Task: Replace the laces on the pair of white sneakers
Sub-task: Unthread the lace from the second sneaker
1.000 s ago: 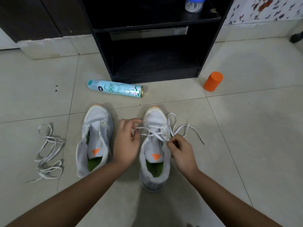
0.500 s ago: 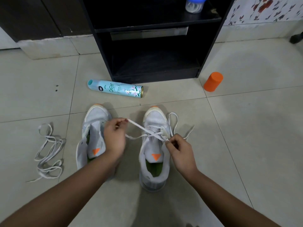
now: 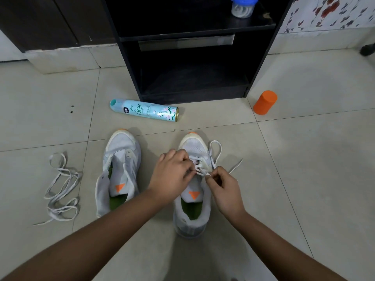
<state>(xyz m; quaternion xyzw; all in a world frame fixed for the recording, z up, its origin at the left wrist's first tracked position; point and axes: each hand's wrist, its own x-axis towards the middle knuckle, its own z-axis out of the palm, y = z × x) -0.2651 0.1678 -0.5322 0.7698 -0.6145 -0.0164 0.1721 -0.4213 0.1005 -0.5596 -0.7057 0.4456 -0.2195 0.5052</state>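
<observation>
Two white sneakers stand side by side on the tiled floor, toes pointing away. The left sneaker [image 3: 119, 169] has no lace. The right sneaker [image 3: 192, 211] carries a white lace [image 3: 216, 153] through its front eyelets, with loose ends trailing off to the right. My left hand [image 3: 172, 175] lies over the eyelets with fingers curled on the lace. My right hand [image 3: 224, 185] pinches a lace end beside the tongue. A loose tangled white lace [image 3: 60, 185] lies on the floor at the left.
A teal spray can [image 3: 144, 110] lies on its side beyond the shoes. An orange cylinder [image 3: 264, 102] stands at the right. A black open shelf unit [image 3: 192, 47] rises behind, with a blue-lidded jar [image 3: 242, 7] on its shelf.
My left hand, which had pulled a lace strand out to the left, has come back to the right sneaker's eyelets. My right hand stayed at the tongue.
</observation>
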